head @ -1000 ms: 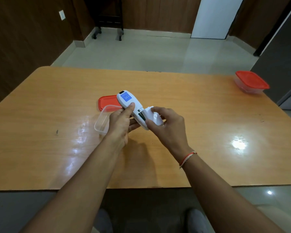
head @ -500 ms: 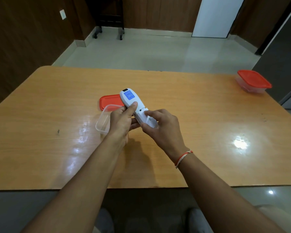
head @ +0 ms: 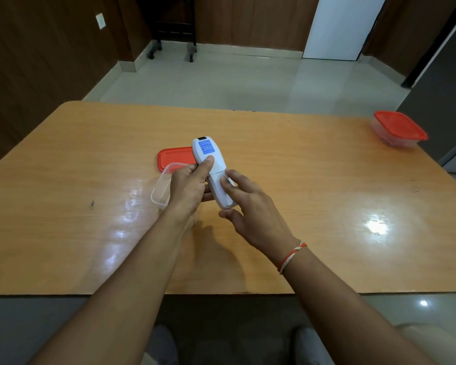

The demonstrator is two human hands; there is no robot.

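A white remote control (head: pixel 211 167) with a blue label on its back is held above the middle of the wooden table (head: pixel 313 196). My left hand (head: pixel 188 189) grips its middle, thumb on the back. The battery cover (head: pixel 223 193) sits closed on the lower half of the remote. My right hand (head: pixel 250 209) has its fingers straight, the fingertips pressing on that cover and the thumb below the remote's end.
A clear plastic container (head: pixel 160 189) stands open just left of my left hand, its red lid (head: pixel 174 158) lying flat behind it. A second container with a red lid (head: pixel 399 127) sits at the far right table corner. My knees show below the near edge.
My right hand slid the white battery cover up onto the remote until it shut over the batteries. Its fingers then straightened. The left hand kept holding the remote.
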